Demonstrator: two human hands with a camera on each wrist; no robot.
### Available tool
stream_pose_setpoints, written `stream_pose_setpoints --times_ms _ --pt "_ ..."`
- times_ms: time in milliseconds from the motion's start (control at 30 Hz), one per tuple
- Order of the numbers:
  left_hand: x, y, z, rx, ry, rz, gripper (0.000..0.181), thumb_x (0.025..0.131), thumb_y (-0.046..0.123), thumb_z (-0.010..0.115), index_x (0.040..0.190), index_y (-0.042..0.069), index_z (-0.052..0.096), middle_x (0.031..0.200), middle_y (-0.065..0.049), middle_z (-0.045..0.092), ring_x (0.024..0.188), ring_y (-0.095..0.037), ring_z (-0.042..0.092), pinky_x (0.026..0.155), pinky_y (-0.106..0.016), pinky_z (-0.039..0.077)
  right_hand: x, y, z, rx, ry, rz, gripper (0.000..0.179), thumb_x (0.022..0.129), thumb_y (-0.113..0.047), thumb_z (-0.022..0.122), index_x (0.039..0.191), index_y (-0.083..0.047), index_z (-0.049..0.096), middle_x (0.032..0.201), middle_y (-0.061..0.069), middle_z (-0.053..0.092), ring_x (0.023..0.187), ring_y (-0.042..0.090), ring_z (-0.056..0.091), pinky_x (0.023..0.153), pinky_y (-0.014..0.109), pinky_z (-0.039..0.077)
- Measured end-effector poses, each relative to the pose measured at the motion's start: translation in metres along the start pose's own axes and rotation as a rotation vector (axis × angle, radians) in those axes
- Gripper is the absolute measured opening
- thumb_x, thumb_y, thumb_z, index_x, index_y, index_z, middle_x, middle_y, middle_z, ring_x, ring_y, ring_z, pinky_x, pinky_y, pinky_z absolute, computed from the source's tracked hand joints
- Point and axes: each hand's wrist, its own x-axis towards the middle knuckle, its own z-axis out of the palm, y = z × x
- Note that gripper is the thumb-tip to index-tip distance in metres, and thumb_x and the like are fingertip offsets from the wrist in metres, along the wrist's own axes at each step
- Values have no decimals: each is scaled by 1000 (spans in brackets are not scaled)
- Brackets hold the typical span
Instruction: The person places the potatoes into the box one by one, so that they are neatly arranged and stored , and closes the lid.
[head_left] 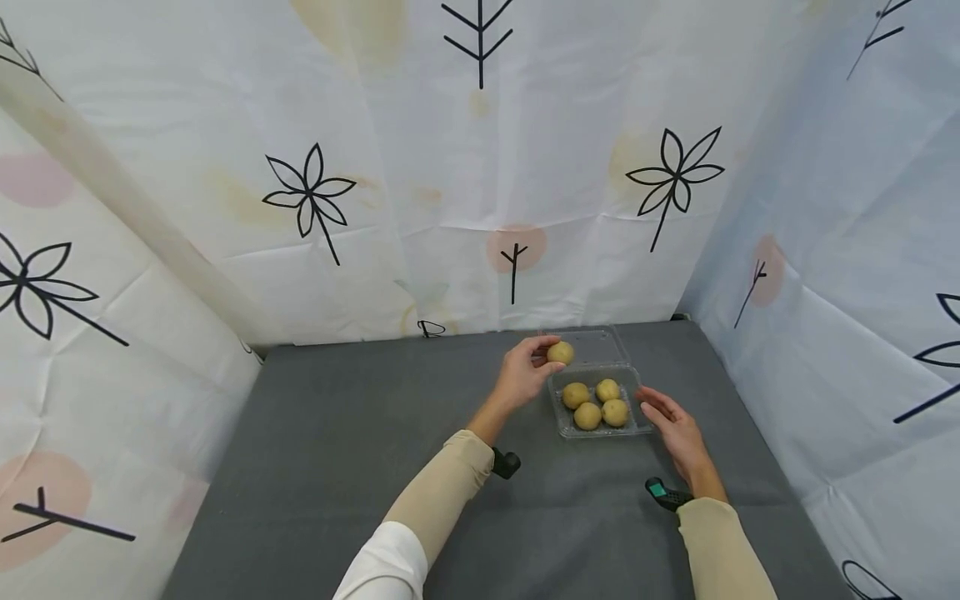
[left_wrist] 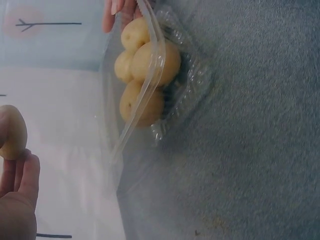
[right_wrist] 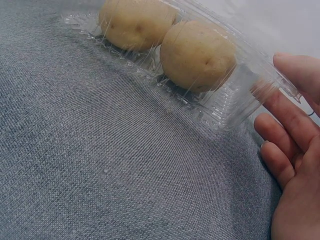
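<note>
My left hand (head_left: 522, 375) pinches a round yellow potato (head_left: 560, 353) between thumb and fingers. It holds the potato above the back left of a clear plastic clamshell container (head_left: 564, 427). Several more potatoes (head_left: 587, 416) lie inside that container, touching one another. On its right side, my right hand (head_left: 678, 433) grips the rim. In the right wrist view the thumb is over the edge and a finger (right_wrist: 287, 112) lies against the outer wall. The left wrist view shows the held potato (left_wrist: 14, 132) at its left edge, partly cut off.
Hinged open, the clear lid (head_left: 592, 343) lies behind the container, close to the table's back edge. Grey cloth covers the table (head_left: 360, 433). White patterned fabric (head_left: 420, 208) hangs behind and on both sides. A dark wrist device (head_left: 506, 463) sits on each arm.
</note>
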Motion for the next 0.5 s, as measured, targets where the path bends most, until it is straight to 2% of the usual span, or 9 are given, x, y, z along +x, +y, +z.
stream_pose_setpoints --times_ms 100,300,367,500 --pt "-1 0 6 6 -8 -9 47 93 16 73 138 15 63 135 -8 60 125 -23 62 101 -21 54 -2 -1 1 4 9 -12 64 104 -47 56 158 -18 39 157 2 48 115 -20 40 125 58 25" --pt "0 -2 17 18 -42 -28 47 91 19 76 137 17 65 135 -6 62 119 -20 65 96 -19 56 -2 1 2 14 12 -28 64 103 -49 57 157 -18 41 134 -28 54 115 -21 42 124 59 26" --pt "0 -2 19 25 -57 -32 47 91 22 77 136 18 66 135 -5 64 116 -19 67 93 -20 57 -2 1 1 11 6 -31 66 102 -51 56 158 -18 40 132 -30 53 115 -21 42 124 60 26" --pt "1 -3 25 39 -78 -40 46 90 28 79 134 20 67 131 -3 67 111 -17 68 87 -21 58 -3 0 1 21 4 -28 67 102 -51 57 157 -17 41 137 -25 54 115 -19 41 124 59 25"
